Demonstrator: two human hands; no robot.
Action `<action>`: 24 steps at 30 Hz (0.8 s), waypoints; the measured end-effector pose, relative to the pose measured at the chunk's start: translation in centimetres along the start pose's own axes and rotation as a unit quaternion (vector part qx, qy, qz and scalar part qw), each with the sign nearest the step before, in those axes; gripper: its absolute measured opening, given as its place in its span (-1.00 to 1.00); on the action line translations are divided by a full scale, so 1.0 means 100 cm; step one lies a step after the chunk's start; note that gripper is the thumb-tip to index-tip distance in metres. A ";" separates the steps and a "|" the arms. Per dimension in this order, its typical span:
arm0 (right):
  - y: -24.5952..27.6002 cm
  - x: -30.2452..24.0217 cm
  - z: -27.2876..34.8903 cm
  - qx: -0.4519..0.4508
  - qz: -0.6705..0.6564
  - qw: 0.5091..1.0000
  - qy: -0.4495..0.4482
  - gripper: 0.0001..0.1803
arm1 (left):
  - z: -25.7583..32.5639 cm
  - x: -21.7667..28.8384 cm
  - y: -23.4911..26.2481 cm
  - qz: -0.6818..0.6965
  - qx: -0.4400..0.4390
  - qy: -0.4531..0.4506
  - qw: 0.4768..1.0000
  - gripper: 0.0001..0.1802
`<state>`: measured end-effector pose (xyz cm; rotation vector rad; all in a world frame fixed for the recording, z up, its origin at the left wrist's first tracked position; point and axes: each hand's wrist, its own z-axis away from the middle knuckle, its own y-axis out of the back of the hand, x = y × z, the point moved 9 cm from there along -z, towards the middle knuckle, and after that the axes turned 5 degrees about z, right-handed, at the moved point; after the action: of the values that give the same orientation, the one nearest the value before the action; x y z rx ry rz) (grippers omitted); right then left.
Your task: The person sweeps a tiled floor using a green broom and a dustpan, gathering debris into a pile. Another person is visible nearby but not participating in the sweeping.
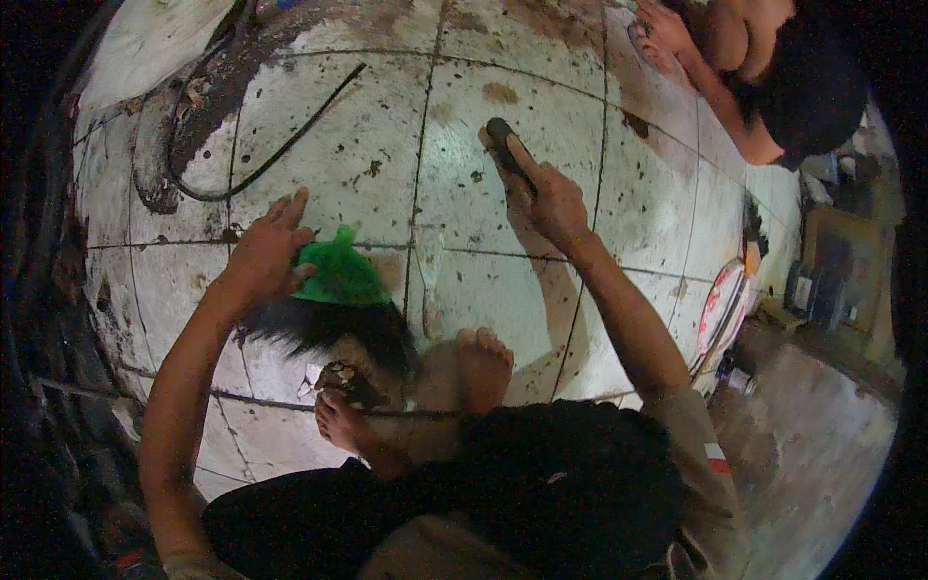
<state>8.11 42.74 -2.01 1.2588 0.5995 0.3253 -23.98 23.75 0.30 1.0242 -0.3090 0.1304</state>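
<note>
My left hand (263, 253) rests on a green plastic piece (338, 275) that tops a bunch of black bristles (324, 333), like a small broom head, lying on the dirty white tiled floor (367, 126). My right hand (548, 198) reaches forward and grips a dark flat tool (505, 145), pressing its tip against the tiles. My two bare feet (416, 396) are planted on the floor just below the bristles, and I am squatting in dark shorts.
A black cable (251, 164) loops across the tiles at the upper left. Another person (754, 68) crouches at the upper right, a bare arm reaching down. A round red and white object (720, 309) and boxes lie at the right by a concrete step.
</note>
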 end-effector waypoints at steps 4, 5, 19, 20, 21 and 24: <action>-0.004 0.022 0.046 -0.050 -0.002 0.999 -0.012 -0.17 | 0.004 -0.007 0.002 0.014 0.000 -0.010 1.000 -0.51; -0.003 0.024 0.047 -0.041 -0.001 0.999 -0.009 -0.17 | 0.004 -0.004 0.000 0.016 -0.005 -0.018 1.000 -0.51; -0.004 0.021 0.037 0.000 -0.019 1.000 0.000 -0.13 | 0.000 0.003 -0.004 -0.019 0.017 -0.015 1.000 -0.55; -0.002 0.013 0.022 0.021 -0.021 1.000 0.001 -0.16 | -0.002 0.006 -0.004 -0.031 0.019 -0.011 0.999 -0.55; 0.004 0.002 0.005 0.044 -0.024 0.999 0.002 -0.20 | -0.004 0.006 -0.004 -0.025 0.015 -0.008 1.000 -0.55; -0.005 0.004 0.025 0.032 -0.021 0.999 0.005 -0.23 | 0.002 -0.004 -0.008 -0.003 0.008 -0.011 1.000 -0.55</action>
<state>9.80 40.84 -2.12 1.3046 0.6480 0.2787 -24.19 23.23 -0.37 1.0425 -0.3254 0.1165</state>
